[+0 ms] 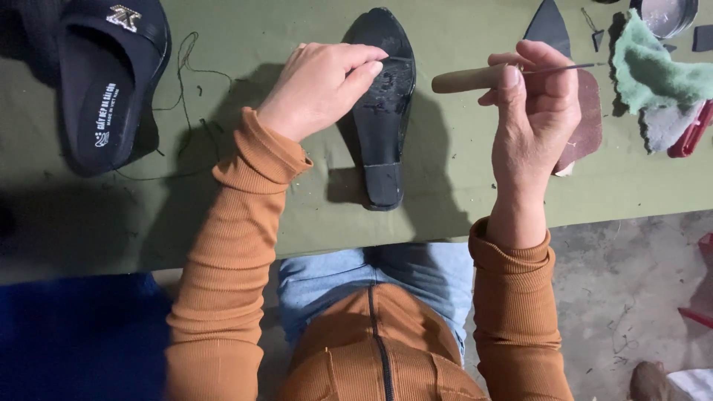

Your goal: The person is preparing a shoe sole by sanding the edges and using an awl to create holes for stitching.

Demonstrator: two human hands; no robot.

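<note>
While your left fingers (368,70) bend and press on the black shoe sole (386,111), your left hand (319,89) keeps it flat on the green table cover (460,186). The sole lies lengthwise in the middle, with its pointed toe far from you and the heel near you. Your right fingers (546,63) close around a wooden handle (468,79), so your right hand (538,111) grips an awl whose thin metal needle (568,67) points to the right. This tool is in the air, just beside the sole. A brown leather piece (590,119) lies under this hand. Far left you see a black sandal (108,82) with loose thread (186,82), and far right a green cloth (653,70).
</note>
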